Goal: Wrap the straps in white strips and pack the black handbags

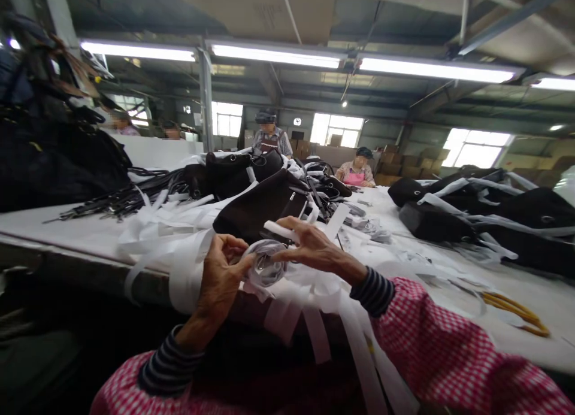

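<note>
- Because the translucent coil [267, 268] could presumably spring loose, the left hand [227, 268] pinches its left side, thumb in front and fingers curled behind; it sits just below the middle of the frame, over the near edge of the tabletop [76, 232].
- The right hand [309, 241] has a short white strip [279, 230] caught between its fingers, while its thumb reaches to the coil's right side, probably to steady it; whether it presses there, I cannot tell.
- Loose white strips [186, 265] spill over the near edge, left of and below the hands, likely kept there for easy reach.
- Just behind the hands, a black bag [256, 205] leans on the heap, perhaps merely pushed back to free working room.
- Dark straps [135, 193] lie bunched at centre left, seemingly sorted apart from the bags.
- At lower right, yellow-handled scissors [516, 313] rest with handles towards the near edge, apparently so that they can be picked up quickly.
- Black bags [498, 205] are piled at right, with white strips across them.
- No brand or label can be read; the brown panel [260, 8] at the top bears faint marks, too blurred to make out.
</note>
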The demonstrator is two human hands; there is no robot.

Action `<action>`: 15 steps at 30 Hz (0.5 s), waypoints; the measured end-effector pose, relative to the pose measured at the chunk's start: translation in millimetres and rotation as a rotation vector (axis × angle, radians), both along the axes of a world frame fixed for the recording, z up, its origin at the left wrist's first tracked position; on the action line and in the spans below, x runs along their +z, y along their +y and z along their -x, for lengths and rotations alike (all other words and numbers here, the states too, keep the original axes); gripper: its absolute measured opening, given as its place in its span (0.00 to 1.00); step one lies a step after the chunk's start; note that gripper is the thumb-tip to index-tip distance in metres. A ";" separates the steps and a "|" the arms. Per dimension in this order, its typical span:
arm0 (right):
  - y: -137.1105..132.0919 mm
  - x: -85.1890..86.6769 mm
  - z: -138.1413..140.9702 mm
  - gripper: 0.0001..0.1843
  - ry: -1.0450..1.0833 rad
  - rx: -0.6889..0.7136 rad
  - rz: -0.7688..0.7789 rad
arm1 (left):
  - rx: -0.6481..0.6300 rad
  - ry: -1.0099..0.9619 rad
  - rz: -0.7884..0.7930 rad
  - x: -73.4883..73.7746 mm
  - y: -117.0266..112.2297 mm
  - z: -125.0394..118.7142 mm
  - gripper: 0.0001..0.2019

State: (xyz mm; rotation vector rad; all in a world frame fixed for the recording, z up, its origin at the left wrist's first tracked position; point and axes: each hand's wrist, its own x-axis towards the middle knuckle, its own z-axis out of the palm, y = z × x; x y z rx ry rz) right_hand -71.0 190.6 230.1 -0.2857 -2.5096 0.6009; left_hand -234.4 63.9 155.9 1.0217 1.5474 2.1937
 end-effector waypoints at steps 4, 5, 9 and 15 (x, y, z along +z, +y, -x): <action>-5.8 -14.0 19.6 0.17 0.037 0.075 0.186 | -0.037 0.061 -0.064 33.8 -13.2 -3.1 0.22; -8.2 -16.2 22.2 0.14 0.083 0.101 0.261 | -0.050 0.068 -0.069 38.7 -16.2 -5.1 0.21; -22.0 -26.3 25.2 0.11 0.247 0.154 0.565 | -0.133 -0.042 0.035 35.4 -23.8 -18.1 0.26; -33.3 -53.8 18.0 0.08 0.293 0.024 0.561 | -0.139 -0.244 0.056 3.7 -17.0 -32.2 0.23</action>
